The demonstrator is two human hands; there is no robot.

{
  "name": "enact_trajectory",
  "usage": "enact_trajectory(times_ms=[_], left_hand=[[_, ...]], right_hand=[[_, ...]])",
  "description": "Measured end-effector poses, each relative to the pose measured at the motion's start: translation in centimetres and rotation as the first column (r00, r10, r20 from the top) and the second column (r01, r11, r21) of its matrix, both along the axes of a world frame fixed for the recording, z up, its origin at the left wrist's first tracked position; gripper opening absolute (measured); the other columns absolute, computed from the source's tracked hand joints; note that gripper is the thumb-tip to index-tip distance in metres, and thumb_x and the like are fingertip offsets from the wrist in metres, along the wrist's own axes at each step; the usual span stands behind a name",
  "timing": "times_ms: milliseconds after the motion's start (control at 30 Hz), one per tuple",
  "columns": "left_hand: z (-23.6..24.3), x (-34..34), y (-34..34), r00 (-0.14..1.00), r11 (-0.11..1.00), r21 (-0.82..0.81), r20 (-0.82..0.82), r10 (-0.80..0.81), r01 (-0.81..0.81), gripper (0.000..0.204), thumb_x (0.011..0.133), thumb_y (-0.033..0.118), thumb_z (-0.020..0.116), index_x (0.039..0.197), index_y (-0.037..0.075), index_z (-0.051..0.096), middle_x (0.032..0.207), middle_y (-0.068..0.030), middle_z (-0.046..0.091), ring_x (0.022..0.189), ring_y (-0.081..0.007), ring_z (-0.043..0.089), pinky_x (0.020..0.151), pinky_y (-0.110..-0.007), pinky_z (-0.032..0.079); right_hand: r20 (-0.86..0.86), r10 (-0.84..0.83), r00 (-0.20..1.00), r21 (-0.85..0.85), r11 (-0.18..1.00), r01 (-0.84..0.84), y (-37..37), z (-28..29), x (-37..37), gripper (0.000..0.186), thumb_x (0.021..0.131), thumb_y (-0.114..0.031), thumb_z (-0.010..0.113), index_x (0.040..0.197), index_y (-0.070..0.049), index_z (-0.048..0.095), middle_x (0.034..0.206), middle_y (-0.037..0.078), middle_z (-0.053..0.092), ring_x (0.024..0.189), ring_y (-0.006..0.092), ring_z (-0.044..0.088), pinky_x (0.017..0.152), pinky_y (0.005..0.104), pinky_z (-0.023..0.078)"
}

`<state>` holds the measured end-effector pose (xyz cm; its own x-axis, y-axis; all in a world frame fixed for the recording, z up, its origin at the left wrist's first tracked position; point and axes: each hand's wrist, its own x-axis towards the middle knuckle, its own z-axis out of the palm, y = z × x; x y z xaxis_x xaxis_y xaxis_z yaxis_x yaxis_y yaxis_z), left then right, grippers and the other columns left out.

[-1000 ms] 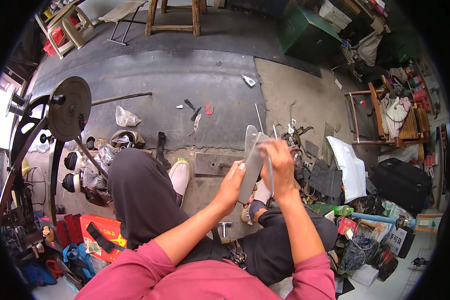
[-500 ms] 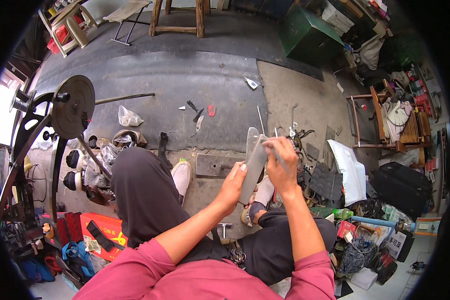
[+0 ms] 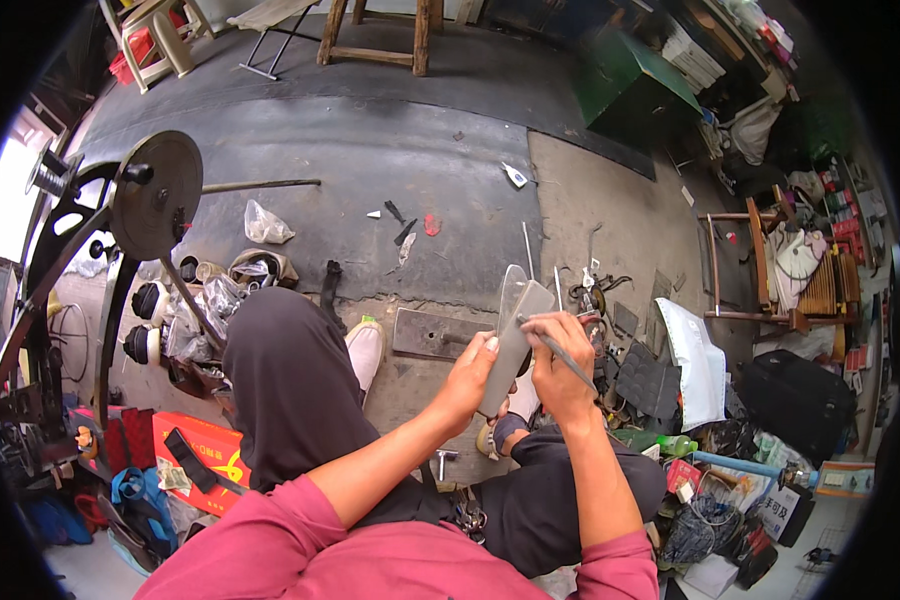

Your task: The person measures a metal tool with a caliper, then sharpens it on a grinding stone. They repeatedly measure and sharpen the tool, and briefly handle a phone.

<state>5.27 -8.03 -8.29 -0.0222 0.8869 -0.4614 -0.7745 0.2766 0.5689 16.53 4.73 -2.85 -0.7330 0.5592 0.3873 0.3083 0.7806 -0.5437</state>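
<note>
Your left hand (image 3: 462,386) was closed around the edge of a long, flat grey slab (image 3: 508,368), thumb along its smooth, dull face; the slab stood tilted in front of you, between both hands; a clear, round-ended sheet (image 3: 512,288) showed behind its top; your right hand (image 3: 562,388) was curled in a pinch on a slim grey tool (image 3: 570,361), its tip at the slab's face, though whether they touched you could not tell; a crumpled clear bag (image 3: 267,223) lay on the dark mat (image 3: 390,150), its contents unclear; a shiny red box (image 3: 202,428) bore a black strap (image 3: 192,458); a see-through green bottle (image 3: 678,446) lay sideways.
</note>
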Motion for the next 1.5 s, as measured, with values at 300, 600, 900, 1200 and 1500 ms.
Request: enact_trajectory(times_ms=[300, 600, 900, 1200, 1500], left_hand=[[0.0, 0.1, 0.0, 1.0, 1.0, 0.008, 0.028, 0.003, -0.003, 0.035, 0.114, 0.044, 0.035, 0.13, 0.013, 0.043, 0.08, -0.0098, 0.062, 0.047, -0.0176, 0.059, 0.039, -0.031, 0.044], [-0.1, 0.2, 0.1, 1.0, 1.0, 0.007, -0.009, -0.014, 0.014, 0.043, 0.113, 0.048, 0.037, 0.14, 0.015, 0.042, 0.089, -0.0116, 0.063, 0.052, -0.0193, 0.062, 0.039, -0.032, 0.045], [-0.1, 0.4, 0.0, 1.0, 1.0, 0.001, -0.015, 0.002, -0.002, 0.043, 0.113, 0.047, 0.037, 0.141, 0.015, 0.043, 0.089, -0.0116, 0.062, 0.052, -0.0192, 0.061, 0.039, -0.032, 0.044], [-0.3, 0.3, 0.2, 1.0, 0.999, 0.027, 0.016, 0.024, -0.024, 0.036, 0.114, 0.043, 0.036, 0.134, 0.014, 0.042, 0.08, -0.0101, 0.062, 0.048, -0.0189, 0.06, 0.038, -0.032, 0.044], [-0.2, 0.1, 0.2, 1.0, 1.0, 0.004, 0.027, 0.009, -0.009, 0.035, 0.114, 0.042, 0.037, 0.133, 0.014, 0.042, 0.079, -0.01, 0.061, 0.047, -0.0189, 0.06, 0.038, -0.034, 0.044]], right_hand=[[0.039, -0.126, 0.991, 0.0, 0.992, 0.126, 0.5, -0.3, -0.3, 0.012, 0.087, 0.006, 0.063, 0.094, -0.001, 0.069, 0.095, 0.014, 0.069, 0.092, 0.0358, 0.066, 0.082, 0.0434, 0.052], [0.016, -0.27, 0.963, -0.02, 0.963, 0.27, 0.4, -0.1, -0.7, 0.013, 0.087, 0.006, 0.064, 0.096, -0.001, 0.07, 0.095, 0.016, 0.07, 0.092, 0.0355, 0.066, 0.082, 0.0402, 0.052], [0.013, -0.199, 0.98, 0.012, 0.98, 0.199, 0.5, -0.5, -0.8, 0.013, 0.086, 0.007, 0.064, 0.096, 0.0, 0.069, 0.096, 0.015, 0.07, 0.094, 0.0358, 0.067, 0.083, 0.0421, 0.053], [0.019, -0.067, 0.998, 0.111, 0.992, 0.065, 0.0, -0.9, 0.1, 0.019, 0.08, 0.008, 0.065, 0.095, -0.003, 0.068, 0.102, 0.013, 0.069, 0.097, 0.0357, 0.066, 0.086, 0.0432, 0.052], [0.077, -0.089, 0.993, 0.104, 0.991, 0.081, -0.1, -0.6, 0.5, 0.016, 0.084, 0.009, 0.064, 0.096, -0.002, 0.069, 0.102, 0.015, 0.07, 0.098, 0.0364, 0.067, 0.085, 0.0429, 0.053]])
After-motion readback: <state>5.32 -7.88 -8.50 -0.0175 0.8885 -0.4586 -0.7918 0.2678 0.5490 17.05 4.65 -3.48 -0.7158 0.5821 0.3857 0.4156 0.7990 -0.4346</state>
